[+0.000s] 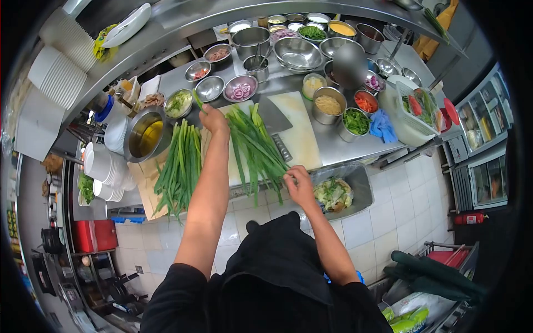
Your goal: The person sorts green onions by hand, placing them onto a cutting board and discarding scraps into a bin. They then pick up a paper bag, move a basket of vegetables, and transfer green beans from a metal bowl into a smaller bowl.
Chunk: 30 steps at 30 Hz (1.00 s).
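Note:
My left hand (214, 117) reaches far over the counter and pinches a green onion stalk (198, 100) near the steel bowls. My right hand (300, 186) rests at the near ends of a bunch of green onions (254, 149) lying on the white cutting board (302, 130), fingers closed on their tips. A second pile of green onions (180, 166) lies to the left on brown paper. A cleaver (275, 119) lies flat on the board between the bunch and the board's bare part.
Many steel bowls of chopped ingredients (240, 89) crowd the back of the counter. A pot of oil (145, 135) stands left, stacked white bowls (102, 164) beside it. A scrap bin (338, 191) hangs at the counter's front right. A white basket of vegetables (419, 108) sits right.

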Each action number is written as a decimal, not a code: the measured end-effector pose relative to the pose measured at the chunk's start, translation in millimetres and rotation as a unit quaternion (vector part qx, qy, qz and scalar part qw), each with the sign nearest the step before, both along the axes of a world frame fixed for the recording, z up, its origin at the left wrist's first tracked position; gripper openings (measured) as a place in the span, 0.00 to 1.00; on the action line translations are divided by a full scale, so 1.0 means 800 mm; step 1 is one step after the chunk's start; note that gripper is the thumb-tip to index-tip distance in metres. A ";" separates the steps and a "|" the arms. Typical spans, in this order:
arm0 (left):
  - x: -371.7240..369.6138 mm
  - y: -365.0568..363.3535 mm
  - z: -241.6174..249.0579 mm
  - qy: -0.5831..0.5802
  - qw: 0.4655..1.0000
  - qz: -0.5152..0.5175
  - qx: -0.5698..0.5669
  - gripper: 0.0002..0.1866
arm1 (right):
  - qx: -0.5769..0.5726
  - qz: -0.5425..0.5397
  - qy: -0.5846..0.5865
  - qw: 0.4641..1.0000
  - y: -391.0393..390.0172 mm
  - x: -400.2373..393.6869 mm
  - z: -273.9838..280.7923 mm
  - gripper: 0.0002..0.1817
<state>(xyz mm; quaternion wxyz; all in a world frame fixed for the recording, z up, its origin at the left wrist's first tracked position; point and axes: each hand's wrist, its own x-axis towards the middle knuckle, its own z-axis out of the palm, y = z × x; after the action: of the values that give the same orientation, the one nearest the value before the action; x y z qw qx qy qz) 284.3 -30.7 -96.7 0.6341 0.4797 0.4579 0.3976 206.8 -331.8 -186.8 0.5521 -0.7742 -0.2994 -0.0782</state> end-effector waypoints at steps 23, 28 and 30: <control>-0.054 0.047 -0.042 0.271 0.920 -0.120 0.256 0.22 | -0.212 -0.313 0.359 0.853 -0.277 0.028 -0.241 0.40; -0.127 0.141 -0.102 0.559 0.784 -0.082 0.259 0.15 | -0.229 -0.281 0.320 0.875 -0.247 -0.013 -0.248 0.37; -0.145 0.140 -0.090 0.584 0.762 -0.131 0.248 0.15 | -0.164 -0.192 0.332 0.909 -0.249 -0.034 -0.310 0.33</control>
<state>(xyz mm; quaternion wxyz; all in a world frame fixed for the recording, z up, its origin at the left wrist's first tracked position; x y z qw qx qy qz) 168.0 81.5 -168.5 0.1493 0.8148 0.5577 0.0531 179.8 -530.9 -435.1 0.4593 -0.8775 0.0472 0.1295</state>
